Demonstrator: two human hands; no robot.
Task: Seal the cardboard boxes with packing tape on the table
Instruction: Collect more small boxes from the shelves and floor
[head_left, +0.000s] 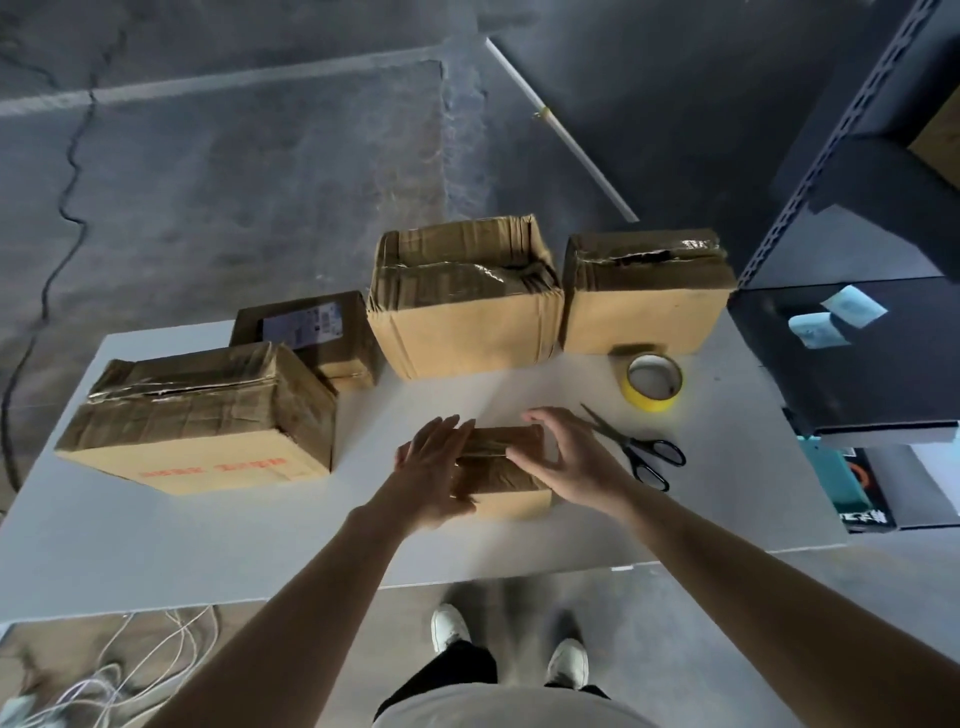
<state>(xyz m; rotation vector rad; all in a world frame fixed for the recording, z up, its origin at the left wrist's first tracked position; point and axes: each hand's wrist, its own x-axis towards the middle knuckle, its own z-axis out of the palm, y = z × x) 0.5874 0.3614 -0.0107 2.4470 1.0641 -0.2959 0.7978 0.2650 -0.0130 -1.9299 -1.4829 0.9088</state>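
A small cardboard box (506, 470) sits near the front middle of the white table (208, 551). My left hand (434, 470) lies flat against its left side and top, fingers straight. My right hand (566, 457) arches over its right side, thumb on the top flaps and fingers spread above the far edge. A yellow tape roll (653, 383) lies flat behind and right of the box. Black-handled scissors (636, 449) lie just right of my right hand.
Several larger boxes ring the back: one at the left (202, 415), a dark labelled one (317, 332), a tall one at the centre (465, 301), one at the right (644, 291). Dark shelving (857, 338) stands right of the table. Loose cables (130, 670) lie on the floor.
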